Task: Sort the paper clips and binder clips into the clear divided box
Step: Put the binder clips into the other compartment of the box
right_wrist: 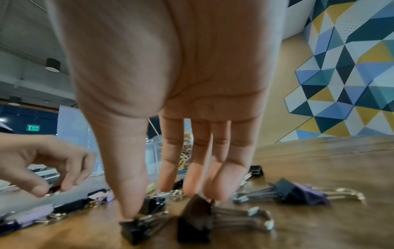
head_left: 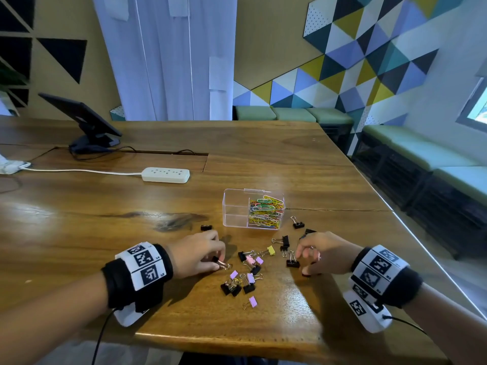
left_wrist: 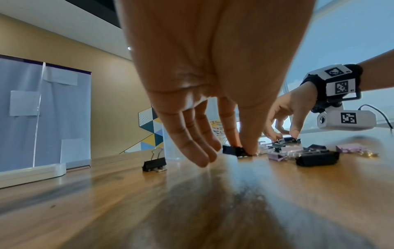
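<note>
The clear divided box [head_left: 237, 206] stands mid-table; its right compartment is packed with coloured paper clips [head_left: 266, 210], and its left one looks empty. Black, pink and yellow binder clips [head_left: 249, 275] lie scattered in front of it, between my hands. My left hand [head_left: 220, 260] pinches a black binder clip [left_wrist: 233, 150] between thumb and forefinger on the table, the other fingers extended. My right hand [head_left: 303, 264] reaches down with thumb and fingertips onto a black binder clip [right_wrist: 140, 225] and pinches it; the image there is blurred.
A lone black clip [head_left: 206, 227] lies left of the box, and two more [head_left: 297, 223] lie to its right. A white power strip [head_left: 166, 175] and a tablet on a stand [head_left: 84, 119] sit further back left. The table's right edge [head_left: 411, 233] runs diagonally beside my right wrist.
</note>
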A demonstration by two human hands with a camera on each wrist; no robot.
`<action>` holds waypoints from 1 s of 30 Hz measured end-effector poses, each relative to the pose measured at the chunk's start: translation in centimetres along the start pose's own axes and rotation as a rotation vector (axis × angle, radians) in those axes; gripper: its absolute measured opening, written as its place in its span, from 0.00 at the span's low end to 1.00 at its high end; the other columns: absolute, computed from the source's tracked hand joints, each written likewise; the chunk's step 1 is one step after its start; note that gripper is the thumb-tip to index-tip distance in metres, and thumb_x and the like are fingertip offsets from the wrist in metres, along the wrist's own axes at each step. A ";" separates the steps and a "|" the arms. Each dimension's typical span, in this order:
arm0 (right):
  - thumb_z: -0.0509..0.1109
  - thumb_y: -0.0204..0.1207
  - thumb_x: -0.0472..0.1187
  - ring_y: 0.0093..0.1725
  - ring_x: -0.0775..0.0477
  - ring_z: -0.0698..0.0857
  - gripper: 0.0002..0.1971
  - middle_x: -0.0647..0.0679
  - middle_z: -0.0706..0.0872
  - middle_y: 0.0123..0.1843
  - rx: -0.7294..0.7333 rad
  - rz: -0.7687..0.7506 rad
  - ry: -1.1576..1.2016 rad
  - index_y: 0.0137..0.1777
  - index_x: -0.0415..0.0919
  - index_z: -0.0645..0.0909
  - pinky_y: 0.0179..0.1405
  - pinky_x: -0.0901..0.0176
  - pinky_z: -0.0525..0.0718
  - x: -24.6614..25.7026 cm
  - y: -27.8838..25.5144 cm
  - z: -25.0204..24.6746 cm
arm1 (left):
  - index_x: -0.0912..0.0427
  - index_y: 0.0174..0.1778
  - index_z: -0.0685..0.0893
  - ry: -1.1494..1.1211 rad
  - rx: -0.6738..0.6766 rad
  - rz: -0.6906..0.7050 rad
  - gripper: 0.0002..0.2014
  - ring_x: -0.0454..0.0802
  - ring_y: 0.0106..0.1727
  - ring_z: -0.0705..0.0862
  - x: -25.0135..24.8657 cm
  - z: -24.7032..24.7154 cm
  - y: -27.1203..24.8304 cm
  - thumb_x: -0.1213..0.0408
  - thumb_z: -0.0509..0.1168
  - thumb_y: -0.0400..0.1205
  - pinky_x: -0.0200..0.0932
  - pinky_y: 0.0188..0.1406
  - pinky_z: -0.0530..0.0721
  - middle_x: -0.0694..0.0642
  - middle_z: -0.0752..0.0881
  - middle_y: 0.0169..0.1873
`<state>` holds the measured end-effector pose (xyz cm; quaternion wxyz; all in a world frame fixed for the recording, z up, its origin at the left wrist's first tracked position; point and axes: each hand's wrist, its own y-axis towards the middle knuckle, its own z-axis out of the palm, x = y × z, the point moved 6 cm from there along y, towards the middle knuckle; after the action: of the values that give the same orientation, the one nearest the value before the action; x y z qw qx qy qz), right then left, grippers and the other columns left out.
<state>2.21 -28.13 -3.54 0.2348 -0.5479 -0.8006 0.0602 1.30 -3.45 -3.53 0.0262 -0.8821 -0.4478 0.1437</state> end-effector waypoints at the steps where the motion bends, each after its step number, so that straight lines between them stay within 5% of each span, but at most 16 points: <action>1: 0.74 0.71 0.45 0.50 0.56 0.80 0.16 0.58 0.78 0.51 0.014 -0.002 0.001 0.59 0.51 0.79 0.52 0.64 0.80 0.4 0.0 0.2 | 0.48 0.55 0.80 -0.014 -0.010 0.011 0.08 0.35 0.40 0.71 -0.3 -0.1 0.1 0.54 0.64 0.81 0.26 0.35 0.66 0.41 0.68 0.48; 5: 0.73 0.72 0.45 0.54 0.53 0.80 0.18 0.55 0.78 0.56 0.029 -0.039 -0.046 0.63 0.53 0.78 0.54 0.63 0.78 2.0 0.4 0.9 | 0.51 0.56 0.80 -0.015 0.005 0.043 0.09 0.35 0.43 0.72 -1.5 0.3 0.7 0.54 0.62 0.82 0.27 0.42 0.69 0.43 0.74 0.50; 13: 0.73 0.72 0.43 0.46 0.58 0.77 0.11 0.55 0.78 0.50 -0.045 -0.091 -0.053 0.54 0.47 0.82 0.46 0.67 0.74 2.7 1.0 0.5 | 0.53 0.56 0.80 0.017 0.075 0.015 0.13 0.47 0.52 0.79 -2.4 1.2 2.4 0.51 0.66 0.79 0.44 0.52 0.80 0.49 0.78 0.50; 20: 0.71 0.75 0.43 0.44 0.61 0.73 0.09 0.59 0.75 0.46 -0.074 -0.094 -0.107 0.53 0.45 0.82 0.38 0.73 0.67 2.5 0.8 -0.2 | 0.55 0.52 0.80 0.017 0.052 -0.055 0.09 0.47 0.53 0.79 -1.0 0.5 2.7 0.55 0.65 0.80 0.40 0.52 0.78 0.52 0.81 0.53; 26: 0.77 0.68 0.46 0.56 0.59 0.70 0.28 0.58 0.73 0.61 0.017 -0.075 -0.121 0.68 0.53 0.74 0.53 0.68 0.71 1.9 0.1 -0.2 | 0.52 0.49 0.80 -0.076 0.004 -0.003 0.07 0.40 0.47 0.79 -2.2 0.0 1.4 0.55 0.67 0.79 0.32 0.44 0.77 0.46 0.83 0.47; 30: 0.80 0.63 0.47 0.58 0.60 0.64 0.39 0.62 0.63 0.58 0.065 -0.050 -0.138 0.74 0.59 0.68 0.64 0.60 0.71 0.7 -0.2 0.4 | 0.48 0.57 0.79 -0.131 -0.007 0.026 0.10 0.37 0.47 0.78 -3.2 0.7 0.1 0.54 0.65 0.81 0.30 0.45 0.77 0.41 0.79 0.48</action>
<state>1.66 -27.47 -3.63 0.1984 -0.5146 -0.8258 0.1180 -0.63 -6.09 -3.46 -0.0081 -0.8767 -0.4375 0.1998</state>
